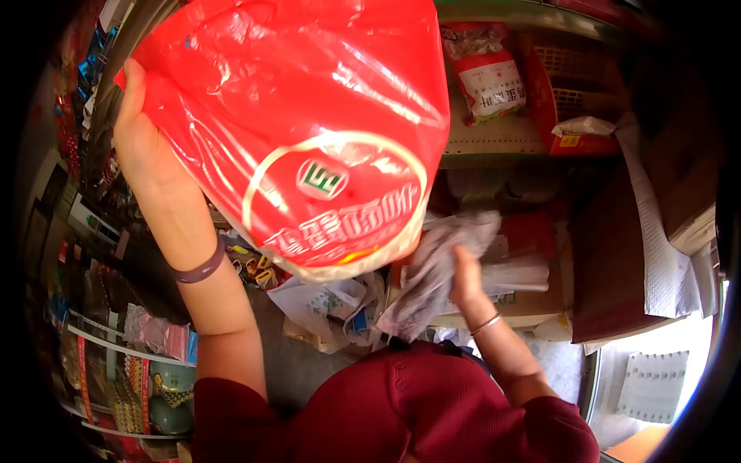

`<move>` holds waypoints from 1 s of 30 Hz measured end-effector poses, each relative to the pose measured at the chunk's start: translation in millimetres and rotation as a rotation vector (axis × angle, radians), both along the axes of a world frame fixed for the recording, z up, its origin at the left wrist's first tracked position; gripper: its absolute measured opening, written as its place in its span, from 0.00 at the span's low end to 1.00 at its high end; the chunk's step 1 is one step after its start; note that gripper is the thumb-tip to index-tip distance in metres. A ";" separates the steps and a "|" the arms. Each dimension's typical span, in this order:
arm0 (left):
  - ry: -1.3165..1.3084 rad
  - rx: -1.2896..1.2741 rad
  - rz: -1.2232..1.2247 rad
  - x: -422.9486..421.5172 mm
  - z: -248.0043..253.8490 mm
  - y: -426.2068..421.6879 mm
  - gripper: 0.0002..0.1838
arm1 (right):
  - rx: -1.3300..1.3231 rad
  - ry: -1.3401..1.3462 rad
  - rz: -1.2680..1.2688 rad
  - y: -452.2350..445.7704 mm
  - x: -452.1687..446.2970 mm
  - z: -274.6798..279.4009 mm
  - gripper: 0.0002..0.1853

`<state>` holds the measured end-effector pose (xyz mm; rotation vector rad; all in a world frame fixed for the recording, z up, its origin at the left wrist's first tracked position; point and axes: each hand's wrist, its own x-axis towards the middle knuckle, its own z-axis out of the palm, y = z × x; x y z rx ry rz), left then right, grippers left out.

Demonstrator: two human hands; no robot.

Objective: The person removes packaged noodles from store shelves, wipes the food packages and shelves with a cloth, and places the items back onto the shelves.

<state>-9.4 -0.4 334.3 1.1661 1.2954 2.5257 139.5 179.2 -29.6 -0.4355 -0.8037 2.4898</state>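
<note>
A large red plastic food bag [309, 100] with a round printed label hangs in front of me. My left hand [143, 131] grips its upper left edge, with most of the fingers hidden behind the bag. Lower right, my right hand [465, 278] is closed on a crumpled greyish cloth [440, 266]. The cloth is a little blurred and lies close to the bag's bottom corner; whether they touch I cannot tell.
On the right shelf [494, 145] lie a red and white food packet [490, 81] and a red carton [590, 143]. A brown cardboard box [610, 255] stands right. White plastic bags [332, 305] lie below; packaged goods [158, 336] fill the left shelves.
</note>
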 end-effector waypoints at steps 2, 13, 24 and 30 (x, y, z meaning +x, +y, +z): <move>0.004 -0.011 0.028 -13.4 -3.4 2.9 0.20 | -0.027 0.044 -0.004 32.5 6.7 17.7 0.22; -0.101 -0.150 -0.148 -28.3 -55.5 12.8 0.13 | 1.010 0.447 -0.011 30.7 11.8 120.9 0.22; 0.025 -0.221 -0.010 -48.6 -83.6 -21.5 0.15 | 0.718 0.306 0.167 5.5 -28.9 162.5 0.23; -0.051 -0.209 0.275 -45.5 -100.8 -4.1 0.12 | 0.869 0.184 0.014 15.3 -37.9 146.1 0.23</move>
